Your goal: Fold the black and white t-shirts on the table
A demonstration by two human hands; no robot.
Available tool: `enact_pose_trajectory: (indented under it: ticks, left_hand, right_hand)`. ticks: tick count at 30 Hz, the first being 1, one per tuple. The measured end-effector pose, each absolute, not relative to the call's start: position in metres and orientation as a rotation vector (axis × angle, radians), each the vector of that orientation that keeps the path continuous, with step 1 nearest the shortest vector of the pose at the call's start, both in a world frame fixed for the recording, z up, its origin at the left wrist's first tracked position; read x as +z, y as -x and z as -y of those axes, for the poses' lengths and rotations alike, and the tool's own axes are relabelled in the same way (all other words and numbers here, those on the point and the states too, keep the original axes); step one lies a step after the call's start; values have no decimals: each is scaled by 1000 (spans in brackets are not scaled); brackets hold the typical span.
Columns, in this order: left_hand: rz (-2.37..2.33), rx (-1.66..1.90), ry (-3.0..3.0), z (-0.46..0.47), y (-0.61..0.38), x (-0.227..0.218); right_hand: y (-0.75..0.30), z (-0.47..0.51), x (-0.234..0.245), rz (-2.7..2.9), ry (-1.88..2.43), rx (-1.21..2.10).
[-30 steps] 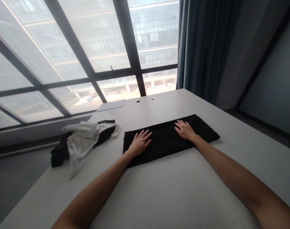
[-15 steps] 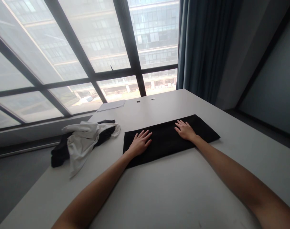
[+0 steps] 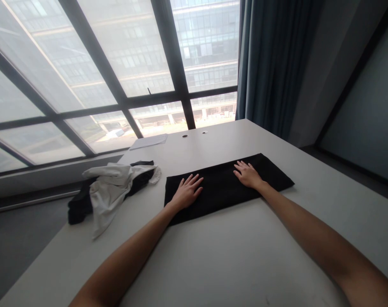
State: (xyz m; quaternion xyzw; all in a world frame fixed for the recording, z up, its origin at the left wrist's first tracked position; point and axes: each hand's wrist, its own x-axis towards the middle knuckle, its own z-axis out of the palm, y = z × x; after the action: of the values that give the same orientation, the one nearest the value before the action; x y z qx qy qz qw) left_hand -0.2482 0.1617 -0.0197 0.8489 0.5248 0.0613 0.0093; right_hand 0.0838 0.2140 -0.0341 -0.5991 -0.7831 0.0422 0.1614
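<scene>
A black cloth [image 3: 224, 192], folded into a long flat rectangle, lies on the white table [image 3: 219, 256]. Its kind of garment cannot be made out. My left hand [image 3: 188, 192] rests flat on its left part with the fingers spread. Toward its right part, my right hand [image 3: 247, 174] also lies palm down, fingers apart. Neither hand grips anything. The cloth under both palms is hidden.
A crumpled heap of white cloth [image 3: 112, 185] and black cloth [image 3: 80, 204] lies at the table's left edge. Papers [image 3: 149, 141] and two round cable holes [image 3: 185, 136] are at the far end. Beyond stand large windows and a blue curtain [image 3: 264, 64].
</scene>
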Motion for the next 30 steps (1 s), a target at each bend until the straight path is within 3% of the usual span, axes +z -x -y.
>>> enact_pose_trajectory:
  ticks: [10,30]
  left_hand:
    - [-1641,190,-2646,-159,247,-18]
    - [-1662,162,-2649,-160,247,-18]
  right_hand:
    - [-92,-217,-35,2053,1942,121]
    - [-91,-217,-36,2067,1945,113]
